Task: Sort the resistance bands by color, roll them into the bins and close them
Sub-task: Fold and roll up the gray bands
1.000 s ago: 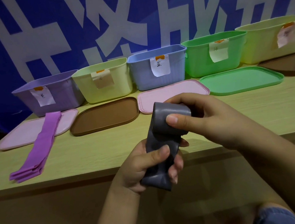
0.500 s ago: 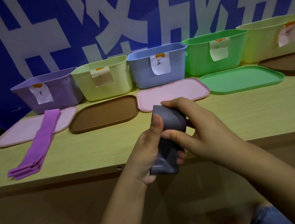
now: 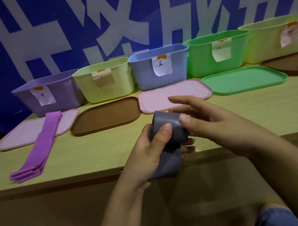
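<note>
A grey resistance band [image 3: 165, 127], partly rolled, is held over the table's front edge, its loose tail hanging below. My left hand [image 3: 148, 155] grips the roll, thumb pressed on its front. My right hand [image 3: 211, 125] touches the roll's right side with its thumb while its fingers stretch out straight above. A folded purple band [image 3: 40, 148] lies flat at the left, partly over a pink lid [image 3: 21, 133]. Five open labelled bins stand in a row at the back: purple [image 3: 61, 94], pale yellow [image 3: 122, 81], blue [image 3: 141, 76], green [image 3: 201, 62] and another pale yellow [image 3: 264, 45].
Lids lie in front of the bins: a brown lid [image 3: 105, 116], a pink lid [image 3: 170, 95], a green lid [image 3: 243, 80] and a brown lid [image 3: 290, 64] at the far right. The wooden table [image 3: 251, 113] ends just below my hands. A blue banner hangs behind.
The band's roll has grown and its hanging tail has shortened. My right hand's fingers have opened from curling over the roll to stretching out above it. My left thumb moved up onto the roll.
</note>
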`<state>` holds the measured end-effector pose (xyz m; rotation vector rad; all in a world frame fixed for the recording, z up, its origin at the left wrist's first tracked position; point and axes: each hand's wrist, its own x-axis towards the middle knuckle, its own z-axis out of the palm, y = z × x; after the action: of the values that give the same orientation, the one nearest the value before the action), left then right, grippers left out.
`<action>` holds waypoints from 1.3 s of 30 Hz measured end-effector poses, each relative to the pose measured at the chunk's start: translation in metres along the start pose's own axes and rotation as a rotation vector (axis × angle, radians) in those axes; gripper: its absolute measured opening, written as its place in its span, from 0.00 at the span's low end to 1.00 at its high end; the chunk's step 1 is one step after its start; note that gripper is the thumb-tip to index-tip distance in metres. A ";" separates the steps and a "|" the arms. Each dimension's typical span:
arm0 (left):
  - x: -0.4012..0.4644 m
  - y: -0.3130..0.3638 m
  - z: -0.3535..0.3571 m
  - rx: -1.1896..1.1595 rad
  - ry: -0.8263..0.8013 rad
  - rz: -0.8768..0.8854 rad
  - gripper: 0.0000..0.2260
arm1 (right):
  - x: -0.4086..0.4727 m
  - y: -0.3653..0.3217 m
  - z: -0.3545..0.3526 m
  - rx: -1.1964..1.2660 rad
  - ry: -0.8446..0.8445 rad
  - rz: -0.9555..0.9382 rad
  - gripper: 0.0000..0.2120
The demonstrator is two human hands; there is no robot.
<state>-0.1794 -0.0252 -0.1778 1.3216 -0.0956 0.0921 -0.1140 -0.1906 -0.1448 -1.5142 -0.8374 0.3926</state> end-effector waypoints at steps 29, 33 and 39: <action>0.002 0.003 0.008 0.345 -0.054 0.012 0.19 | 0.007 0.017 0.014 -0.008 0.428 -0.200 0.18; 0.004 -0.005 0.008 0.417 0.009 0.015 0.22 | 0.005 0.019 0.016 -0.192 0.429 -0.215 0.12; -0.001 0.004 0.002 0.238 -0.061 -0.017 0.33 | 0.001 0.020 0.015 -0.316 0.341 -0.275 0.18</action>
<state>-0.1804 -0.0267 -0.1738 1.5632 -0.1277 0.0494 -0.1183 -0.1781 -0.1656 -1.6650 -0.8444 -0.2071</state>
